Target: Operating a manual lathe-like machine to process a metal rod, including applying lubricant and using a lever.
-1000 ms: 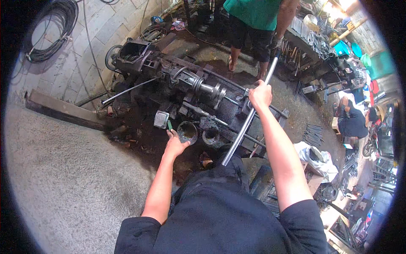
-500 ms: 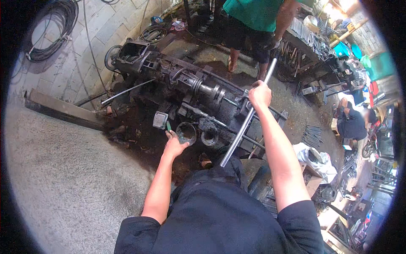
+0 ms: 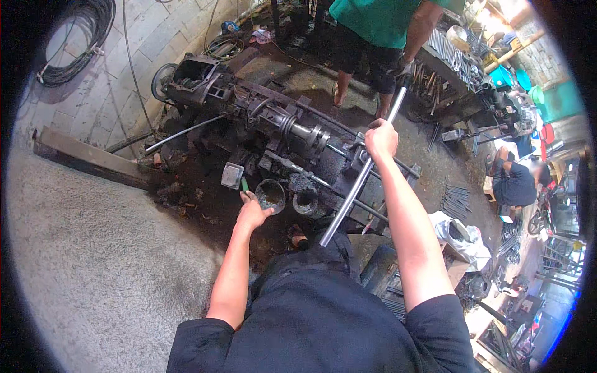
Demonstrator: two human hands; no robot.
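Note:
A greasy black machine (image 3: 273, 124) lies on the ground in front of me. My right hand (image 3: 380, 139) grips a long shiny steel bar (image 3: 357, 186) that slants from the machine's near side up toward a standing person. My left hand (image 3: 251, 212) holds a small green-handled tool (image 3: 244, 185), tip pointing up, next to a round dark can (image 3: 270, 194) and a small grey block (image 3: 231, 174). A second dark cup (image 3: 305, 201) sits just right of the can.
A person in a green shirt and dark shorts (image 3: 373, 31) stands beyond the machine. Another person (image 3: 513, 180) crouches at right. A steel beam (image 3: 87, 158) lies at left, coiled cable (image 3: 74, 43) above it, a cluttered tool bench (image 3: 460, 62) at top right, a white bag (image 3: 463, 236) near me.
Both hands hold nearly the same places; the view has shifted slightly and the bar stays in my right hand.

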